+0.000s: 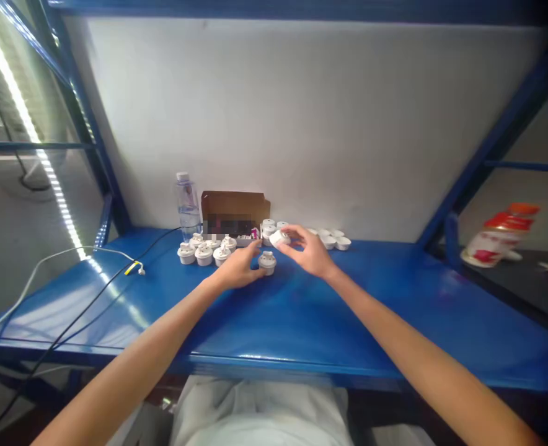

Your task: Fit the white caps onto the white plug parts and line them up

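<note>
1. Just above frame centre, a small white plastic cap [279, 238] is pinched in the fingertips of the right hand [309, 253], lifted clear of the blue tabletop [302, 316].
2. A white socket-like part [267, 262] stands upright on the tabletop between both hands; it is touched at its left side by the left hand [239, 267]. Whether that grip is pressed around it or only resting beside it cannot be told.
3. Risk: the cap is held by its edges only; a slip is judged likely if it is pressed down tilted, and it could roll toward the front edge.
4. Risk: the standing part is steadied from one side only, so it could be tipped by an off-centre push.
5. Left of centre, a cluster of finished white parts [204, 251] sits close to the left forearm; it could be knocked by a sweep of the wrist.
6. A water bottle [188, 205] and a cardboard box [235, 210] stand behind; more white caps [334, 240] lie to the right.
</note>
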### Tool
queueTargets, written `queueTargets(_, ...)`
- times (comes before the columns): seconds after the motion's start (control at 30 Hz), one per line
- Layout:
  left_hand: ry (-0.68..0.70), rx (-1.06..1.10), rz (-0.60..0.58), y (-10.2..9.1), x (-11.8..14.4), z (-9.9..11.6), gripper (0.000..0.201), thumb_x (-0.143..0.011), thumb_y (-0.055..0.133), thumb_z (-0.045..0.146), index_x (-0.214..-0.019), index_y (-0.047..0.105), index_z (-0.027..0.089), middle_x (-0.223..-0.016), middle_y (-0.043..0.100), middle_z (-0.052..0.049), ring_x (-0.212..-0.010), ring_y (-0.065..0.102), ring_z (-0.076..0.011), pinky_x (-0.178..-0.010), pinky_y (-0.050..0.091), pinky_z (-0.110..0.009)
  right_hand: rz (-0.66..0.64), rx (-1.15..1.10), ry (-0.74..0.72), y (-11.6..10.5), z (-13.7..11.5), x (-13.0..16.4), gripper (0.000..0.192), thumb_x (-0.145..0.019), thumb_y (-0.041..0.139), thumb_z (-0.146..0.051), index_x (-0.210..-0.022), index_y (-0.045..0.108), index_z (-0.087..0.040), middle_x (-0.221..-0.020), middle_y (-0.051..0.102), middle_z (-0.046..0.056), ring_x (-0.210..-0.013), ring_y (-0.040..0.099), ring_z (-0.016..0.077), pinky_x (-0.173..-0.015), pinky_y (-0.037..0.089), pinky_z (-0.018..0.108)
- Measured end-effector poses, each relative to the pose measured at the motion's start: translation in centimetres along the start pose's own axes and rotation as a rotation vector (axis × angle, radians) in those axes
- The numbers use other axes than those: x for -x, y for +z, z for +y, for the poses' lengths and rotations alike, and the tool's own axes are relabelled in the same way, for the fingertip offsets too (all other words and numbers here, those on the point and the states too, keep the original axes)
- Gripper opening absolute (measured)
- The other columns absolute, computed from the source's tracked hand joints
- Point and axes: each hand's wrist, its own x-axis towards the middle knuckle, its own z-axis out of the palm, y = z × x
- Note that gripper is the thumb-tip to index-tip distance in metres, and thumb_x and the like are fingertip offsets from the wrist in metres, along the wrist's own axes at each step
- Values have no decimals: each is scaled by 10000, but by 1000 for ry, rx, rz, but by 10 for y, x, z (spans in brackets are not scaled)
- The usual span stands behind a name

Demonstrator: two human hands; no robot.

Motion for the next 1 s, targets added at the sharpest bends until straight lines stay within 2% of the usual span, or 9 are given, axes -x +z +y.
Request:
queueTargets(0.17,-15,198,-28,7,-2,-7,610,-753,760,433,-1281,570,193,-1078,716,-102,-958,681,-270,-865,507,-381,-273,30,37,15,0,8,352,-747,761,-281,-1094,713,-250,-1023,740,43,-932,698,229,-866,565,383)
queueTargets(0.33,-83,519,6,1,-3,-1,531,-666,840,365,-1097,590,181,-1083,668,-73,-944,665,-216,-845,519,-350,-260,-236,170,8,0,8,469,-720,780,-300,-1164,659,-212,-1070,724,61,-954,704,215,-867,575,365)
queueTargets(0.43,-145,702,46,-12,-2,9,462,-713,811,403,-1047,581,181,-1061,645,-49,-899,663,-184,-815,531,-332,-262,-290,118,6,-8,8,480,-701,789,-281,-1162,669,-216,-1161,712,66,-1053,692,243,-965,544,401)
queueTargets(0.5,-170,773,7,-20,0,14,402,-784,746,461,-1011,603,162,-1016,651,-60,-864,661,-178,-807,538,-342,-197,-253,46,9,-13,11,465,-687,808,-279,-1132,683,-226,-1174,713,57,-1076,688,254,-1002,527,408)
queueTargets(0.57,-162,784,-49,-26,2,18,386,-810,722,474,-994,627,149,-997,660,-75,-863,660,-183,-811,541,-349,-153,-245,76,14,-16,13,438,-718,801,-331,-1127,682,-225,-1102,737,61,-1000,714,259,-927,567,405)
queueTargets(0.67,-91,717,-36,-28,3,18,404,-723,820,410,-991,648,161,-1029,675,-75,-952,655,-204,-850,528,-331,-159,-322,253,23,-16,17,392,-812,714,-469,-1091,678,-194,-897,757,72,-775,735,247,-730,609,395)
queueTargets(0.83,-168,731,-36,-26,4,16,401,-780,747,501,-963,659,156,-896,684,-66,-841,666,-197,-786,537,-347,-112,-352,215,27,-17,19,459,-699,838,-439,-1069,672,-223,-1007,756,67,-902,730,254,-843,591,382)
queueTargets(0.93,-84,714,-38,-26,4,20,431,-715,816,449,-994,650,164,-956,685,-68,-894,666,-210,-807,529,-344,-169,-439,411,27,-17,18,434,-825,688,-570,-1020,687,-183,-875,756,91,-772,731,254,-737,605,399)
queueTargets(1.0,-11,651,4,-25,3,22,474,-655,865,403,-1009,649,174,-1037,677,-72,-952,651,-215,-827,516,-325,-179,-509,449,29,-18,19,443,-866,630,-582,-1015,693,-169,-922,757,104,-824,732,258,-777,605,409)
